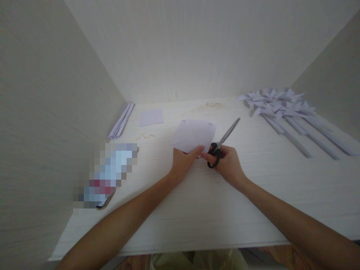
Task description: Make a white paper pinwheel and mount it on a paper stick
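My left hand [184, 162] is closed on the near edge of a white sheet of paper [194, 133], its thumb lying on top near the corner. Diagonal crease lines run across the sheet. Black-handled scissors [228, 132] hang on the fingers of my right hand [230, 163]. Their blades are together and point up and to the right, away from the paper. The fingertips of my right hand meet the sheet's near corner beside my left thumb; whether they pinch it I cannot tell.
Several paper pinwheels [281, 105] on rolled paper sticks lie at the right. Rolled paper tubes [121, 120] rest by the left wall, near a small paper square [151, 117]. A blurred-out phone-like object [112, 172] lies at the left. Thin scraps [144, 135] are scattered behind it.
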### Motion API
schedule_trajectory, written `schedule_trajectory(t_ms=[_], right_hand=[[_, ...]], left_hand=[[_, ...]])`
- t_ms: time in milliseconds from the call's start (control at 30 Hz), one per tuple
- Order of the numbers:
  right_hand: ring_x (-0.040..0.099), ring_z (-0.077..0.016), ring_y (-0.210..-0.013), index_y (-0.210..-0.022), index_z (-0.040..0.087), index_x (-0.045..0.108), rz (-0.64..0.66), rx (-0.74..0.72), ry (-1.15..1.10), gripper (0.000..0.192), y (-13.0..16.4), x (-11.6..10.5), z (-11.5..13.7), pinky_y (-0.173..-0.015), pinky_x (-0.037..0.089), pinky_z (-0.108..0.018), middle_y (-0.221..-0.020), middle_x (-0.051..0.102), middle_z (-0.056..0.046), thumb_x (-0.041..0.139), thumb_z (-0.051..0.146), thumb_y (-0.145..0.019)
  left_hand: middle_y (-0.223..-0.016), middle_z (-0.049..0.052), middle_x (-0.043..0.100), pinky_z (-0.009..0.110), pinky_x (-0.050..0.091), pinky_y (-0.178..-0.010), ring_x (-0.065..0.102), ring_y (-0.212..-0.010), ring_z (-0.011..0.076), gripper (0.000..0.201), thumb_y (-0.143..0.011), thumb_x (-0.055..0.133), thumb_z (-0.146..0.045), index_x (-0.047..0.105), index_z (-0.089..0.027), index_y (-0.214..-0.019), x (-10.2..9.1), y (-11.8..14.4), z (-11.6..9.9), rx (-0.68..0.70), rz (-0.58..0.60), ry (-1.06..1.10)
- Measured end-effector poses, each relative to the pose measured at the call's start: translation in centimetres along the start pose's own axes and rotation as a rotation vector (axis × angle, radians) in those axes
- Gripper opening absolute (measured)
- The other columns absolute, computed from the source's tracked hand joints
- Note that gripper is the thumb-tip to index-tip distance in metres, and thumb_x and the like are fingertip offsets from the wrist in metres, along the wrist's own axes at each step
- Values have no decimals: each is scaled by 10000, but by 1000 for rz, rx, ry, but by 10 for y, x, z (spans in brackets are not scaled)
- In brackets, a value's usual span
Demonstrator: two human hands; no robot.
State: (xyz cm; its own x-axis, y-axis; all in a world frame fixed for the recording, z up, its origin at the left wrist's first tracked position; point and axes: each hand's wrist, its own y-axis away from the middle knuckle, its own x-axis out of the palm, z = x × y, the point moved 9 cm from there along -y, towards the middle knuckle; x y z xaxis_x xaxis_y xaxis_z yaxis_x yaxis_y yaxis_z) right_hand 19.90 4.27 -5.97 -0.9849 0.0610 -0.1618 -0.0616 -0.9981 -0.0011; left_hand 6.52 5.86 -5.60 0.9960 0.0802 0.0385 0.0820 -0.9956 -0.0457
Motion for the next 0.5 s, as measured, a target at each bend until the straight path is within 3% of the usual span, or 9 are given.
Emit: schedule_trajectory(t_ms=[167,500], right_hand=[[419,-69,-461,-621,136,527,-15,-19,-19,224,-1,-2,-1,-409,334,-187,-533,491,30,669,297,-556],[407,-73,-443,-596,132,560,53,-20,5,252,-1,2,4,-407,305,-200,-529,535,2,630,373,-611]], left_hand=[[-634,-2,624,178,453,-412,565,-524,101,211,-563,662,-283,595,-139,-702,0,1,0,3,-14,-9],[-618,6,625,190,456,-425,573,-527,109,155,-576,643,-273,592,-139,-635,2,1,-2,-1,8,4]])
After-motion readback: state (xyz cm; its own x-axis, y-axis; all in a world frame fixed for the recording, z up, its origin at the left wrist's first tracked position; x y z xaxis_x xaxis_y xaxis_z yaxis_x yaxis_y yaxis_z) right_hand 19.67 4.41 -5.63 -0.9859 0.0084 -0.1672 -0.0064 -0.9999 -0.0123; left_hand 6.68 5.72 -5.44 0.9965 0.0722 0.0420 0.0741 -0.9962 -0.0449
